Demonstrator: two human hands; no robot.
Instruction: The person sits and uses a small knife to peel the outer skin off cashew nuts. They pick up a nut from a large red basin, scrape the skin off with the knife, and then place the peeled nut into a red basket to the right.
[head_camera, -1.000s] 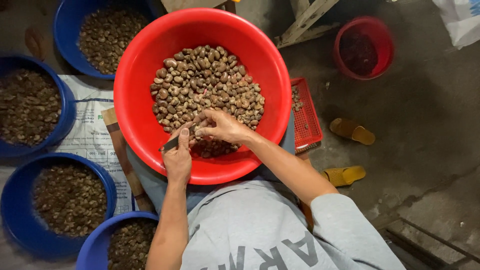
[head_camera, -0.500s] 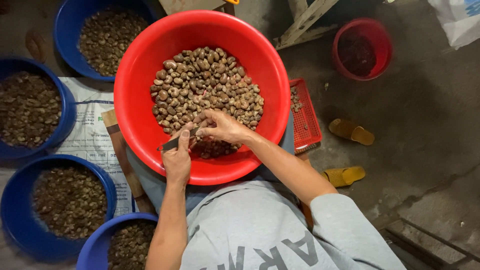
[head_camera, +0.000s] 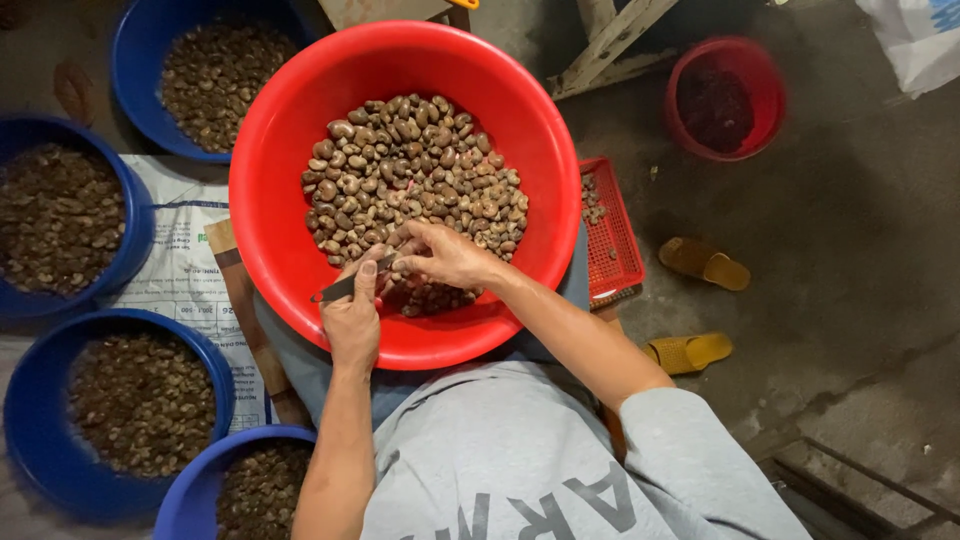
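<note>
Left hand (head_camera: 352, 318) closed around a small metal blade (head_camera: 345, 287), held over the near inner wall of the red basin (head_camera: 270, 200). Blade's long axis runs nearly level, slightly tilted, tip pointing left. Right hand (head_camera: 447, 255) curled, fingertips pinching a nut (head_camera: 397, 265) beside the blade, above the nut pile (head_camera: 415, 180).

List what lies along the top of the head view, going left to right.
Blue basin of nuts → big red basin with its pile of nuts → pale wooden frame → small red bucket → white sack.
</note>
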